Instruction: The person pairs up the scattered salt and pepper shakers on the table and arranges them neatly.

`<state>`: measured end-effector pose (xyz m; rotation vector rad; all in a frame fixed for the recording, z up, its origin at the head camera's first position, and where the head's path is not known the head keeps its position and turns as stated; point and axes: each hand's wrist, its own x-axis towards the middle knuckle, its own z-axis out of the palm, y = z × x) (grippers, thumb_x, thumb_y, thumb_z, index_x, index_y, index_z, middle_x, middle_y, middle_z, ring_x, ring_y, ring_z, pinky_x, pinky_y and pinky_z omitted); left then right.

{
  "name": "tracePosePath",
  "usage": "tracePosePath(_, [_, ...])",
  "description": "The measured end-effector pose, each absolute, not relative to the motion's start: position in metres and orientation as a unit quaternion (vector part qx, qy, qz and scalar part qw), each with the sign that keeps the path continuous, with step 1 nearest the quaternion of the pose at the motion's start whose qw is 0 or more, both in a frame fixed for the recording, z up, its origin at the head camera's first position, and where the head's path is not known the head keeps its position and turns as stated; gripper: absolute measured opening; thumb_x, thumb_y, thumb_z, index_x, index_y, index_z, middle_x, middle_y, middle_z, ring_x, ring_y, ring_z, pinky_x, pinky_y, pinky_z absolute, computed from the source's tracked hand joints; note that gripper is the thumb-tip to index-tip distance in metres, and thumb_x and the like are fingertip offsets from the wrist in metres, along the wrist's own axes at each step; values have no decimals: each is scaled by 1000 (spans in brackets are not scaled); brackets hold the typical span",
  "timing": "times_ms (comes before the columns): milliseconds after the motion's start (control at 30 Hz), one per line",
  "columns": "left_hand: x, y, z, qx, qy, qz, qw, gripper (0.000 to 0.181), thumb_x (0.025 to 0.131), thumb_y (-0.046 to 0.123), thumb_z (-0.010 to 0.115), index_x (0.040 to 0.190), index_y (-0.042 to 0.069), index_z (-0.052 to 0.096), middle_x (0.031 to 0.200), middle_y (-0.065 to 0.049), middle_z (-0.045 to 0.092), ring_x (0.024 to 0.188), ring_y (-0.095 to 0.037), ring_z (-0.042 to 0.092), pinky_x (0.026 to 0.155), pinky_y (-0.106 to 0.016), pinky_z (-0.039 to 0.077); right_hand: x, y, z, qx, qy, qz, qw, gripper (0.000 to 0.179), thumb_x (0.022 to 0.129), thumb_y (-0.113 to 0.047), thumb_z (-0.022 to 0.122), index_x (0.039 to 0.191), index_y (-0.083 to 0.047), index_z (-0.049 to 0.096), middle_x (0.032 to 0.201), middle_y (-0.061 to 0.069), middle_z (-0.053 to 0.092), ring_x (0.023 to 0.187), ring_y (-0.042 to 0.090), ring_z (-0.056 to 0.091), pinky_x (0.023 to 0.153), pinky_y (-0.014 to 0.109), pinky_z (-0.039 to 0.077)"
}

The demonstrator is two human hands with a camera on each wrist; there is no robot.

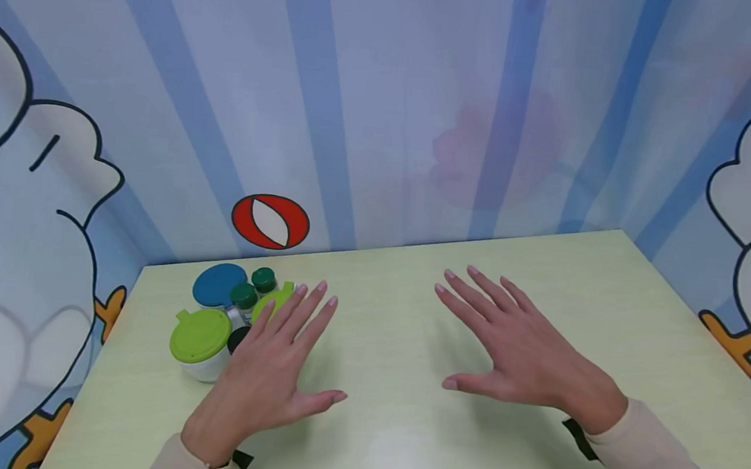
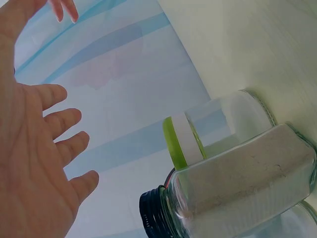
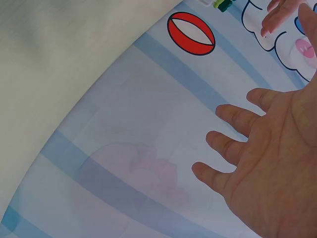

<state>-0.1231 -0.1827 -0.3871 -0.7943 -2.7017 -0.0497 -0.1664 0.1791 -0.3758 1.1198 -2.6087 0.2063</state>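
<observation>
Both hands hover palm down above the pale table, fingers spread and holding nothing. My left hand is beside a cluster of containers and partly covers it in the head view. Nearest to it are a white container with a lime-green lid and a black-capped jar; in the left wrist view that glass jar holds a pale, powdery content. A second lime-lidded container is half hidden behind the fingers. My right hand is over the table's right half, away from the containers.
Behind these stand a blue round lid and two green-capped bottles. A striped blue backdrop with cartoon figures and a red-and-white ball print rises along the back and side edges of the table.
</observation>
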Motion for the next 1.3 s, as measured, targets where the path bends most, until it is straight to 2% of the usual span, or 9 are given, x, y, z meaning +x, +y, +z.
tracePosePath(267, [-123,-183,-386,-284,-947,-27,149,107,84,78,58,164,20,17,171,-2,10,156,-28,17,122,-56,25,-167,185,-379,397,-902,98,141,103,84,-75,62,163,-25,21,168,-2,23,155,28,22,120,60,23])
tracePosePath(467, [-126,-184,-385,-303,-942,-40,137,106,85,75,60,164,19,16,171,-2,11,156,-26,19,120,-53,30,-168,189,-381,401,-898,126,134,101,84,-71,66,163,-24,24,167,-4,27,154,28,25,120,58,24])
tracePosePath(733, [-128,-185,-384,-310,-936,-59,158,104,85,68,66,163,15,21,167,-5,27,149,-25,35,116,-48,39,-169,191,-384,404,-892,142,143,97,84,-66,71,160,-22,31,163,-4,36,150,26,32,117,54,31])
tracePosePath(867, [-128,-186,-384,-307,-932,-90,171,104,84,63,72,162,15,24,164,-4,34,143,-23,45,107,-41,50,-168,190,-384,403,-890,157,140,91,85,-60,74,159,-22,36,159,-3,42,147,24,39,115,51,36])
tracePosePath(967, [-126,-186,-385,-286,-934,-122,175,102,82,59,76,162,18,27,158,-4,43,135,-23,53,89,-36,60,-167,190,-383,393,-893,187,118,89,86,-56,76,158,-24,37,157,-3,45,143,22,44,112,50,42])
tracePosePath(1067, [-125,-187,-386,-259,-937,-151,178,98,82,54,80,160,20,31,152,-5,51,130,-23,58,78,-34,62,-166,190,-382,379,-894,221,92,85,87,-53,76,158,-25,37,155,-4,47,139,21,48,109,49,46])
tracePosePath(1133, [-125,-188,-386,-247,-937,-172,179,96,81,50,82,159,21,33,147,-6,55,124,-22,61,76,-34,62,-167,189,-382,373,-893,240,80,83,88,-51,75,157,-23,38,154,-3,48,138,21,50,108,48,47])
tracePosePath(1300, [-125,-189,-386,-238,-933,-209,168,93,81,42,85,157,21,36,141,-3,58,115,-17,66,82,-36,61,-168,188,-382,373,-881,286,61,77,89,-43,78,153,-18,44,152,-3,51,134,19,55,108,46,47])
